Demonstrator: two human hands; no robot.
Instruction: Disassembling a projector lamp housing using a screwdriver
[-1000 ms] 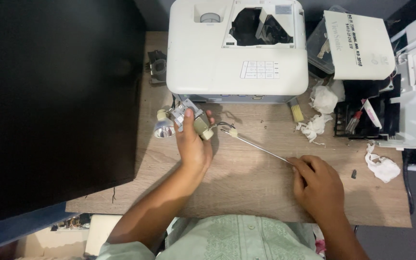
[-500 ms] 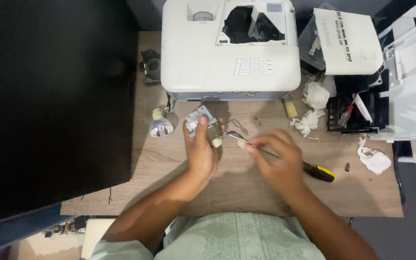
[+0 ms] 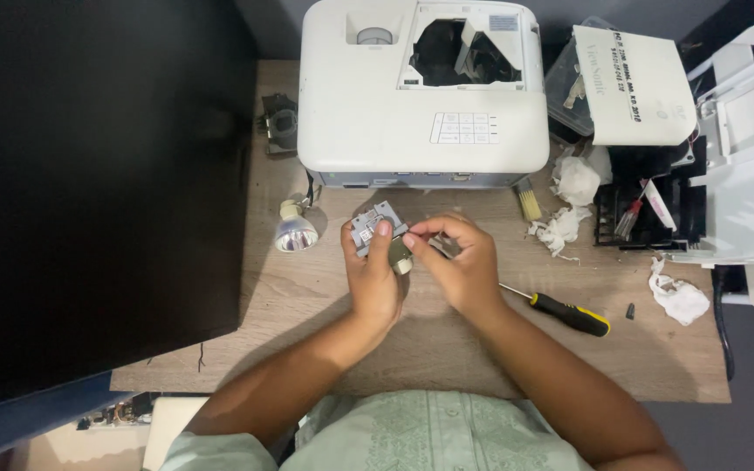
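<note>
Just in front of the white projector [image 3: 421, 96], over the wooden desk [image 3: 656, 349]: small grey lamp module [image 3: 379, 232] pinched upright in left hand [image 3: 375, 283]; right hand [image 3: 457, 266] touching from the right, fingertips pinching its lower edge. Screwdriver [image 3: 560, 310] lying rightward, unheld.

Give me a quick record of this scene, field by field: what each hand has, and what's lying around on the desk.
left hand: holds a small grey metal part above the wooden desk
right hand: fingertips pinch at the same part
screwdriver: black and yellow handle, lies on the desk beside the right hand
projector: white, top hatch open, behind the hands
lamp bulb: lies left of the hands
crumpled tissues: right of the projector
</note>
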